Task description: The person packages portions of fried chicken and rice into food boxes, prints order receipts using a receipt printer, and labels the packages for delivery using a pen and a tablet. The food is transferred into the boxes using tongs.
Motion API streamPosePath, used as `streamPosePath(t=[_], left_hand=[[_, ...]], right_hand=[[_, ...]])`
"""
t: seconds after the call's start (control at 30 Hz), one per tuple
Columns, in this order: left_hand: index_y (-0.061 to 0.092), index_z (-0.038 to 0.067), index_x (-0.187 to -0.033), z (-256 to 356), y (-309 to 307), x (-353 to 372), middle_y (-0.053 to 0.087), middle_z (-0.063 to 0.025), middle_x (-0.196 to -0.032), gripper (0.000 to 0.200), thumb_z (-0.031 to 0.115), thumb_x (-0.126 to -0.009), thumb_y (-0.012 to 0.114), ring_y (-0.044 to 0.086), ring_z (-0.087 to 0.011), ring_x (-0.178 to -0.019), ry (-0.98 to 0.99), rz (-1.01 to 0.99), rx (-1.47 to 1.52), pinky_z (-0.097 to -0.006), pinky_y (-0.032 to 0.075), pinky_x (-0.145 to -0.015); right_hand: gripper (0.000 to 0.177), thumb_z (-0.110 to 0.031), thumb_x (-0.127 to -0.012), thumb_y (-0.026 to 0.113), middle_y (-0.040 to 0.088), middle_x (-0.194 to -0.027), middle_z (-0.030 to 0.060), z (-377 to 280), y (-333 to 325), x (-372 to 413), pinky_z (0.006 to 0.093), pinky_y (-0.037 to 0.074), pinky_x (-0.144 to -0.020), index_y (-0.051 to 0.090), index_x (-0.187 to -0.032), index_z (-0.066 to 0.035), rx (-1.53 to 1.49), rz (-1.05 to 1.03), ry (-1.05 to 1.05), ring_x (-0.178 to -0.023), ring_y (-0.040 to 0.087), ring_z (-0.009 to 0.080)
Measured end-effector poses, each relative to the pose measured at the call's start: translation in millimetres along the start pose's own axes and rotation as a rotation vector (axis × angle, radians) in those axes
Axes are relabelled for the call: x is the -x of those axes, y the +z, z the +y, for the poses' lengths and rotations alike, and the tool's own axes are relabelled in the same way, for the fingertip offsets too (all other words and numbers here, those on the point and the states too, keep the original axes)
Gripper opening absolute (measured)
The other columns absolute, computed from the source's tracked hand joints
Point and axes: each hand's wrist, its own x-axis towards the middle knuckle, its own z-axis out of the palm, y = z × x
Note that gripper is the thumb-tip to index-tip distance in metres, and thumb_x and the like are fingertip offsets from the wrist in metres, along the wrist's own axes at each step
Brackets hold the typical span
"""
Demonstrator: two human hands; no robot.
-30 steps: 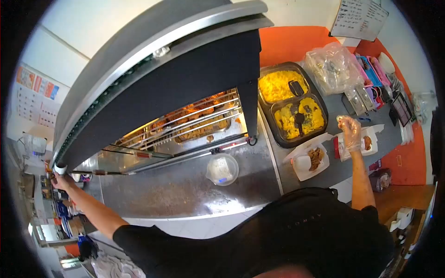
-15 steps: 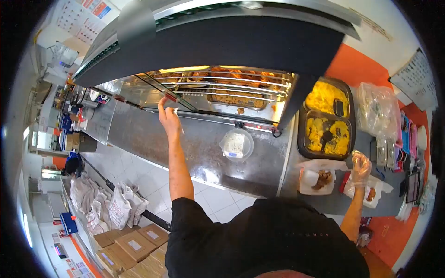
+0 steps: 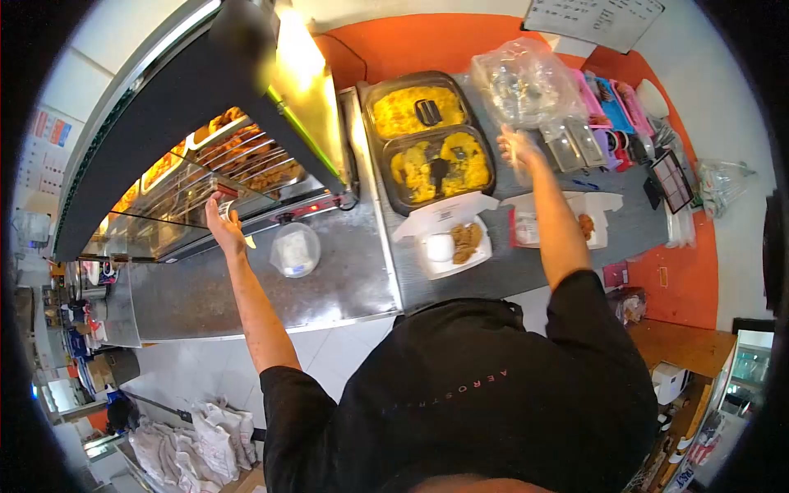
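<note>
My left hand (image 3: 225,227) is at the glass door (image 3: 185,193) of the lit food warmer, its fingers curled by the door's red handle tag (image 3: 220,187). A small pale thing sits between those fingers, too small to name. Above the counter, right of the black tray of yellow food (image 3: 437,197), is my right hand (image 3: 519,154) in a clear plastic glove; its fingers are blurred. One open white box (image 3: 439,268) contains a white ball-shaped food and brown fried pieces. My right forearm crosses over a second open box (image 3: 602,234) with a fried piece in it.
A lidded clear tub (image 3: 296,250) stands on the metal counter (image 3: 222,296). Behind my right hand lie a clear plastic bag (image 3: 526,82) and metal containers (image 3: 573,146). Pink and blue baskets (image 3: 610,103) stand at the back right. White sacks (image 3: 193,444) are on the floor at lower left.
The view has swung right. My right hand has moved up from beside the second box toward the plastic bag. My left hand remains at the glass door.
</note>
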Motion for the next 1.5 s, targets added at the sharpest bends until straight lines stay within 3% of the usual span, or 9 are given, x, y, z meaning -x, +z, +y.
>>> streamPosePath(t=[0.3, 0.37, 0.43, 0.5, 0.73, 0.83, 0.93, 1.27, 1.5], left_hand=[[0.060, 0.010, -0.114, 35, 101, 97, 0.064, -0.0005, -0.104, 0.040, 0.041, -0.097, 0.042, 0.049, -0.0094, -0.065, -0.126, -0.077, 0.327, -0.0244, 0.037, -0.052], [0.067, 0.007, -0.103, -62, 106, 112, 0.067, -0.0048, -0.097, 0.034, 0.033, -0.095, 0.047, 0.054, -0.0152, -0.069, 0.076, -0.150, -0.188, -0.0312, 0.044, -0.060], [0.070, 0.003, -0.091, -119, 116, 152, 0.069, -0.0071, -0.092, 0.038, 0.031, -0.096, 0.044, 0.057, -0.0193, -0.072, -0.181, -0.733, -0.270, -0.0347, 0.045, -0.068], [0.070, 0.014, -0.096, -105, 160, 185, 0.069, -0.0017, -0.091, 0.053, 0.050, -0.097, 0.032, 0.052, -0.0124, -0.067, -0.808, -0.749, -0.261, -0.0293, 0.040, -0.055], [0.064, 0.012, -0.088, -208, 222, 210, 0.067, -0.0070, -0.073, 0.053, 0.053, -0.098, 0.032, 0.061, -0.0213, -0.058, -1.384, -0.717, 0.384, -0.0345, 0.050, -0.052], [0.064, 0.011, -0.087, -204, 223, 199, 0.068, -0.0094, -0.075, 0.048, 0.049, -0.098, 0.036, 0.064, -0.0230, -0.063, -1.229, -0.620, 0.219, -0.0357, 0.053, -0.057], [0.060, 0.012, -0.081, -144, 216, 182, 0.061, -0.0066, -0.065, 0.042, 0.048, -0.097, 0.043, 0.055, -0.0180, -0.053, -1.057, -0.540, 0.118, -0.0326, 0.043, -0.048], [0.053, 0.016, -0.075, -2, 250, 67, 0.040, 0.0037, -0.049, 0.029, 0.038, -0.094, 0.052, 0.030, -0.0081, -0.035, -0.770, -0.535, 0.675, -0.0245, 0.020, -0.033], [0.052, 0.007, -0.079, 67, 299, 58, 0.042, 0.0008, -0.061, 0.031, 0.033, -0.096, 0.051, 0.031, -0.0062, -0.043, -0.724, -0.376, 0.782, -0.0214, 0.021, -0.034]], right_hand=[[0.069, -0.065, -0.091, 0.030, 0.056, -0.120, 0.0228, 73, 27, -64, 0.0639, 0.045, -0.078, 0.048, -0.130, -0.011, 0.180, 0.013, 0.397, -0.097, 0.058, 0.0431], [0.072, -0.067, -0.090, 0.026, 0.056, -0.119, 0.0247, 62, 33, -41, 0.0648, 0.046, -0.074, 0.049, -0.129, -0.010, 0.260, -0.040, 0.433, -0.096, 0.058, 0.0446], [0.056, -0.050, -0.097, 0.032, 0.059, -0.123, 0.0151, -14, 39, 32, 0.0433, 0.047, -0.086, 0.052, -0.129, -0.009, 0.212, -0.028, 0.443, -0.105, 0.059, 0.0285], [0.077, -0.069, -0.090, 0.021, 0.057, -0.111, 0.0294, 21, 38, -13, 0.0612, 0.049, -0.063, 0.054, -0.122, -0.007, 0.371, -0.122, 0.567, -0.084, 0.061, 0.0470], [0.070, -0.056, -0.097, 0.021, 0.046, -0.139, 0.0204, -14, 46, 21, 0.0430, 0.033, -0.105, 0.044, -0.137, -0.002, 0.327, -0.054, 0.385, -0.128, 0.044, 0.0322], [0.073, -0.057, -0.096, 0.023, 0.044, -0.141, 0.0212, 4, 43, -12, 0.0422, 0.028, -0.108, 0.045, -0.135, 0.001, 0.314, 0.002, 0.434, -0.130, 0.042, 0.0331], [0.068, -0.059, -0.093, 0.035, 0.063, -0.072, 0.0249, 16, 25, -26, 0.0426, 0.048, -0.064, 0.070, -0.086, -0.001, 0.726, 0.451, -0.259, -0.066, 0.061, 0.0356], [0.032, -0.031, -0.089, 0.050, 0.067, -0.092, 0.0175, -117, 60, 132, 0.0398, 0.052, -0.078, 0.070, -0.084, -0.007, 1.538, -0.204, -0.522, -0.087, 0.064, 0.0323], [0.052, -0.049, -0.084, 0.056, 0.060, -0.118, 0.0201, -59, 119, 54, 0.0391, 0.046, -0.093, 0.065, -0.105, -0.002, 1.058, -0.351, -0.544, -0.111, 0.057, 0.0330]])
